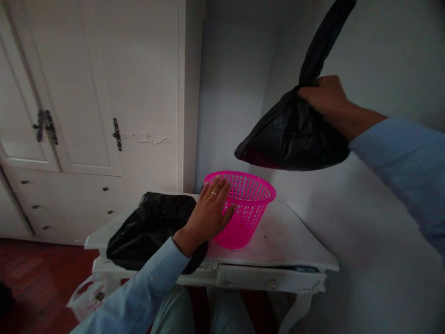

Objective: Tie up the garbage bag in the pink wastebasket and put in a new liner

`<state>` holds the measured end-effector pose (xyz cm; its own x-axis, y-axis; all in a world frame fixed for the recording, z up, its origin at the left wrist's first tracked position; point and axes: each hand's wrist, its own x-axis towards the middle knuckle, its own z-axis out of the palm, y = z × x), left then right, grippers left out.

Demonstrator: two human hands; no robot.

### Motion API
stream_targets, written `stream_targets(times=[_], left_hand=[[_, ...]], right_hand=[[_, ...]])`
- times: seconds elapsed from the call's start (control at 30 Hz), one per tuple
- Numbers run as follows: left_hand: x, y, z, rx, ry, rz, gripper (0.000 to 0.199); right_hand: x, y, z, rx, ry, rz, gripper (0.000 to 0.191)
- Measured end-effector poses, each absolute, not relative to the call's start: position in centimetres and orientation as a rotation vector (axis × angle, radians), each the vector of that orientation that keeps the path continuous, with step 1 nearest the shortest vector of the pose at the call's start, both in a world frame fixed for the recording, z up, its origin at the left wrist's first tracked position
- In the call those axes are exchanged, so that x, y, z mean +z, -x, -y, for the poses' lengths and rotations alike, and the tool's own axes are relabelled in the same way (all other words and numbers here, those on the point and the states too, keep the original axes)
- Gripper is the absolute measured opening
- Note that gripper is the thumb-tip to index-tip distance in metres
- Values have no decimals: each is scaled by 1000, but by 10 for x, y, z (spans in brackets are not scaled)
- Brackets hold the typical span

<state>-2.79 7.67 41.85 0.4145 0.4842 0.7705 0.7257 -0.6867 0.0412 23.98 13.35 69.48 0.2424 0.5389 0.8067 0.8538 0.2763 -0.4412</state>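
A bright pink plastic basket (239,227) with a pattern of holes stands upright on a white table (278,241). My left hand (208,208), with a ring on one finger, is at the basket's left rim, its fingers stretched out. Up at the right, my right hand (327,97) grips a black plastic bag (288,134) by its gathered neck. The bag hangs above the basket, a little to the right, and its twisted top sticks up past the hand. Another black plastic bag (156,227) lies on the table left of the basket, partly behind my left forearm.
Tall white cabinets (146,69) with dark handles fill the left side. The table has a drawer (250,277) at its front, and a pale wall (382,208) rises close at the right. On the reddish floor, a clear plastic bag (86,297) sits by the table's left leg.
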Motion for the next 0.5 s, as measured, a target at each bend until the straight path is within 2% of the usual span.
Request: stream_targets(times=[0.27,0.43,0.5], left_hand=[[408,8,-76,-1045,2318,1116,30],[404,6,-78,-1096,2318,1117,26],[404,6,-78,-1109,2320,1130,26]], right_hand=[[625,-186,-178,-51,1498,1802,24],[568,-170,-202,-58,1661,2035,31],[546,-166,-207,-19,1738,2242,28]])
